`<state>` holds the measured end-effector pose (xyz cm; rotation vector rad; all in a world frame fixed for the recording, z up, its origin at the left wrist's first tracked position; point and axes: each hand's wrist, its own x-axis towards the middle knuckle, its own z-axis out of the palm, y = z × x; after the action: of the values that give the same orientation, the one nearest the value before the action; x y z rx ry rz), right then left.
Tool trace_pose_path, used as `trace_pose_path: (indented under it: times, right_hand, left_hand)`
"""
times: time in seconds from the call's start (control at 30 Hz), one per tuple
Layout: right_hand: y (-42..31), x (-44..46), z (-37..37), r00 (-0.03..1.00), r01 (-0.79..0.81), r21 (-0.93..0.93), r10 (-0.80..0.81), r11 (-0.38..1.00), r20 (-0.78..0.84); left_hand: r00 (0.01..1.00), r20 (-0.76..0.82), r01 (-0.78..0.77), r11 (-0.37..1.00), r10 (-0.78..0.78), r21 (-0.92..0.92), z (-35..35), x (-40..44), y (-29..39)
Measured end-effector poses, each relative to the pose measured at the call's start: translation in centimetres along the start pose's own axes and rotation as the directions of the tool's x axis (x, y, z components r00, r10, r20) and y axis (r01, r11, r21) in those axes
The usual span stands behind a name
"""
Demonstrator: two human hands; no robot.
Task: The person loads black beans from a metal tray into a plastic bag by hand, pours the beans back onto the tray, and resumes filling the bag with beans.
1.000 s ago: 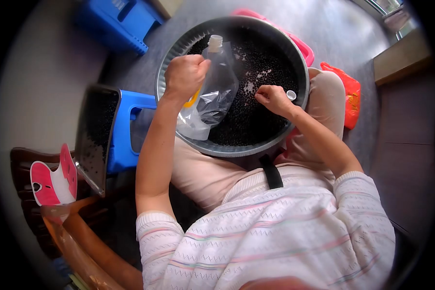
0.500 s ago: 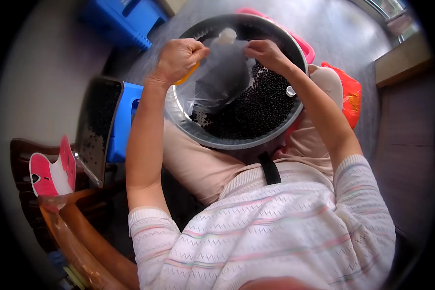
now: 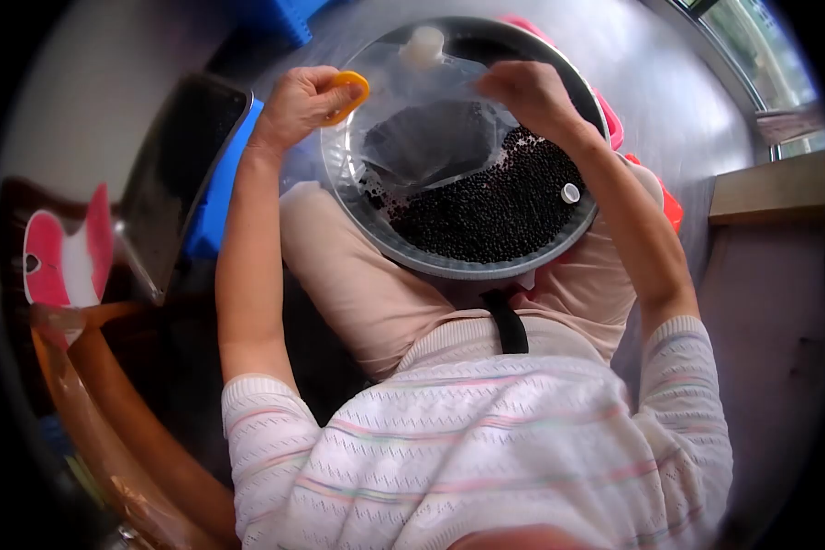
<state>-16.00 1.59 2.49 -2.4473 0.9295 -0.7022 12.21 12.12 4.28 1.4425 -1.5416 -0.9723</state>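
My left hand [image 3: 304, 103] is closed on a yellow ring-shaped object [image 3: 357, 81] whose exact kind I cannot make out. To its right, a clear plastic spout bag [image 3: 431, 137] hangs over a large round grey basin [image 3: 463, 269]. A pale cap or spout [image 3: 424, 46] shows at the bag's top. My right hand [image 3: 530, 95] is blurred, its fingers closed at the bag's upper right edge. Small round black beans or berries [image 3: 481, 215] cover much of the basin. A small white cap [image 3: 570, 193] lies on them at the right.
A dark tray [image 3: 170, 174] leans over a blue stool [image 3: 225, 183] at my left. Further left are a pink and white animal-faced item [image 3: 60, 257] and a wooden chair arm [image 3: 133, 412]. Pink and red things show behind the basin, and a wooden ledge [image 3: 770, 192] stands at right.
My left hand has moved left, away from the bag's side, and the yellow object shows more. My right hand has shifted slightly right and stays at the bag. The whole view has shifted.
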Motion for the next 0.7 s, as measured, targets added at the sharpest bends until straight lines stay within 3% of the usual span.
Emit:
trace_pose_path:
  times: [0.13, 0.2, 0.3, 0.4, 0.43, 0.47, 0.53, 0.57, 0.67, 0.7]
  right_hand:
    - [-2.8, 1.6, -2.1, 0.986, 0.166, -0.038, -0.166, 0.985, 0.008]
    - [-2.2, 3.3, -3.0, 0.999, 0.038, 0.034, -0.040, 0.999, 0.036]
    - [-1.3, 3.8, -3.9, 0.998, 0.058, -0.140, -0.060, 0.988, -0.012]
    - [0.5, 3.1, -4.5, 0.983, 0.174, -0.025, -0.175, 0.984, -0.052]
    - [1.2, 3.2, -4.9, 0.999, 0.030, -0.052, -0.029, 0.998, 0.014]
    - [1.6, 3.2, -4.9, 1.000, -0.010, -0.078, 0.012, 0.997, 0.021]
    - [1.3, 2.3, -4.9, 0.998, 0.063, 0.028, -0.062, 0.998, -0.031]
    - [1.9, 2.3, -4.8, 0.999, 0.009, 0.043, -0.008, 0.999, -0.031]
    - [3.5, 2.6, -4.7, 0.994, -0.104, 0.104, 0.106, 0.989, -0.011]
    - [3.6, 2.2, -4.7, 0.993, -0.118, 0.147, 0.118, 0.982, 0.006]
  left_hand:
    - [0.987, -0.148, -0.070, 0.996, 0.061, -0.058, -1.7, -0.4, -1.0]
    - [0.984, -0.136, -0.125, 0.990, 0.115, -0.072, -2.0, -0.4, -1.2]
    - [0.980, -0.145, -0.149, 0.985, 0.135, -0.087, -1.0, 0.5, 0.1]
    - [0.981, -0.155, -0.124, 0.992, 0.119, -0.021, -0.4, 0.8, 0.5]
    - [0.979, -0.143, -0.142, 0.990, 0.144, 0.022, 0.3, 1.0, 1.4]
    - [0.976, -0.134, -0.174, 0.985, 0.172, -0.007, 0.3, 1.2, 1.1]
    - [0.965, -0.120, -0.241, 0.969, 0.233, -0.055, 0.0, 2.0, 1.1]
    - [0.958, -0.158, -0.231, 0.971, 0.239, 0.067, 0.2, 2.3, 1.4]
    - [0.977, -0.028, -0.207, 0.975, 0.209, 0.081, 1.4, 2.9, 3.9]
    - [0.961, -0.072, -0.258, 0.958, 0.268, 0.125, 1.7, 3.0, 4.0]
